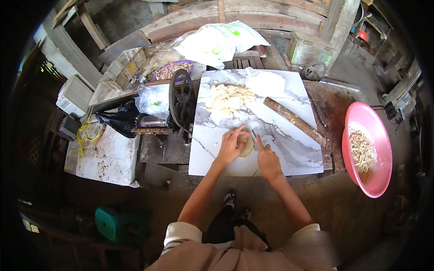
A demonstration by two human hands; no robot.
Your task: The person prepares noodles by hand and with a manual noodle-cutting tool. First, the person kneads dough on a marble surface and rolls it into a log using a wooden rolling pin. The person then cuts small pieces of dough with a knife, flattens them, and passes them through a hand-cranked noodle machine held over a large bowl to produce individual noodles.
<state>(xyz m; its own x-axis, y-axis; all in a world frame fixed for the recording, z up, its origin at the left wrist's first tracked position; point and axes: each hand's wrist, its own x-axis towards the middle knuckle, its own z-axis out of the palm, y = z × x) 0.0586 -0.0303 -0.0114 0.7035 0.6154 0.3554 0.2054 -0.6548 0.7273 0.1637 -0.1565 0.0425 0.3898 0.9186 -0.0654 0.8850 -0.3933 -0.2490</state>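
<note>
Green print on the white sack cannot be clearly read.

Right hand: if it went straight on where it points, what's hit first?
Probably the pale dough heap further up the marbled board: the right hand points away from the body, slightly left. Depth is hard to judge in this fisheye view.

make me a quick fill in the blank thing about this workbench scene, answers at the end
1. The dough piece lies ____ the left hand and the right hand, with one hand to each side of it.
2. The large spoked wheel stands on the ____ side of the marbled board.
3. The colour of the basin is ____.
4. The colour of the stool at lower left is ____.

Missing words: between; left; pink; green.
</note>
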